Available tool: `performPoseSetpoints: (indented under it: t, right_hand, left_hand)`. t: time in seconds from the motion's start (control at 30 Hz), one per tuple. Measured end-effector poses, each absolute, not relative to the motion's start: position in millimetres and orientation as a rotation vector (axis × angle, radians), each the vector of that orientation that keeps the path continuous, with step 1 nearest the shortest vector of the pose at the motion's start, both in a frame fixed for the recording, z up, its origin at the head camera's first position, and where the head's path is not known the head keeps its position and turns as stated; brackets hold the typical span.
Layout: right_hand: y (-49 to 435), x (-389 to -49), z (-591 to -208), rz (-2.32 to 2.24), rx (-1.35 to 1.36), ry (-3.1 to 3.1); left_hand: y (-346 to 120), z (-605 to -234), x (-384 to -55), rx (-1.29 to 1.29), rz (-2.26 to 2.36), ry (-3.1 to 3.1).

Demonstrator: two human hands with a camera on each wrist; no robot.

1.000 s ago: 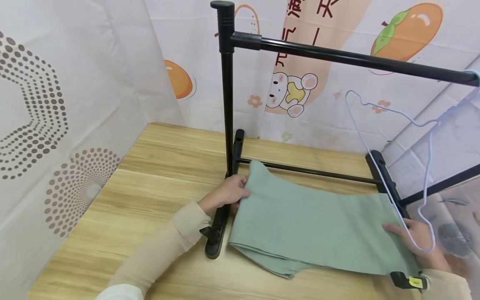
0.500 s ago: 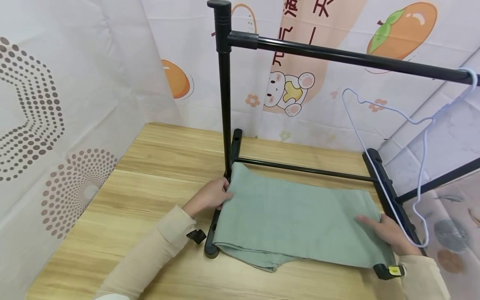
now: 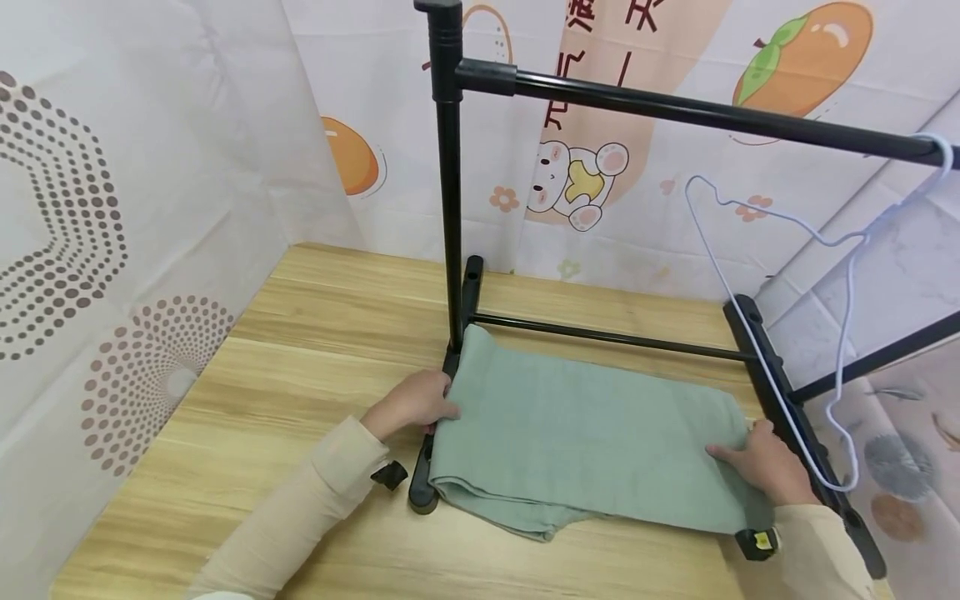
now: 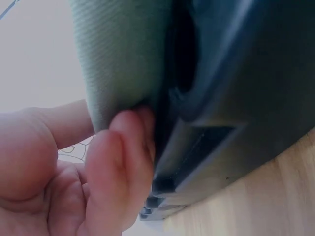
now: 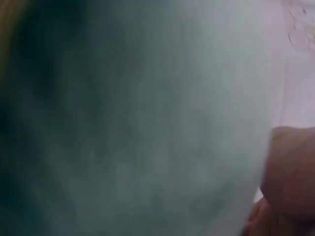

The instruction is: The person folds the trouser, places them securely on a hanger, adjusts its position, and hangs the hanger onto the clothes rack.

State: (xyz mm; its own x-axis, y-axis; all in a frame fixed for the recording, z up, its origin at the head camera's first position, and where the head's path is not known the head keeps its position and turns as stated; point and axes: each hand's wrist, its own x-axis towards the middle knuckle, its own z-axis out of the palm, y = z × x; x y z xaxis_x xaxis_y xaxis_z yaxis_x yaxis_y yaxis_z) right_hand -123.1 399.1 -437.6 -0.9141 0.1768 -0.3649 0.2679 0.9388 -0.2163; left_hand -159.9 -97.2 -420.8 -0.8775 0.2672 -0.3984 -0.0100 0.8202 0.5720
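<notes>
Folded pale green trousers (image 3: 592, 433) lie across the wooden table between the feet of a black clothes rack (image 3: 452, 225). My left hand (image 3: 412, 402) pinches their left edge, thumb on top, right beside the rack's left foot (image 3: 425, 483). In the left wrist view, curled fingers (image 4: 118, 167) meet the green cloth (image 4: 118, 59) close to the black foot. At the other end my right hand (image 3: 772, 467) grips the right edge, its thumb over the cloth and the other fingers hidden. Blurred green cloth (image 5: 147, 118) fills most of the right wrist view.
A light blue hanger (image 3: 847, 333) hangs from the rack's top bar (image 3: 675, 108), its lower end near my right hand. A low crossbar (image 3: 615, 337) runs behind the trousers. Printed curtains (image 3: 405, 217) enclose the wooden table (image 3: 300, 333) at the back and sides.
The trousers have shifted left in view with both hands, up against the rack's left foot. Over the last half second they lie nearly still, and both hands have come slightly lower.
</notes>
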Motion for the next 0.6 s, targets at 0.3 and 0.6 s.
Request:
performPoseSetpoints:
  t: [0.3, 0.6]
  right_hand:
    - [333, -134, -444, -0.264, -0.237, 3.006]
    - [300, -136, -469, -0.202, -0.383, 2.828]
  left_hand:
    - [-98, -421, -174, 0.168, 0.855, 2.595]
    - [-94, -425, -178, 0.212, 0.786, 2.683]
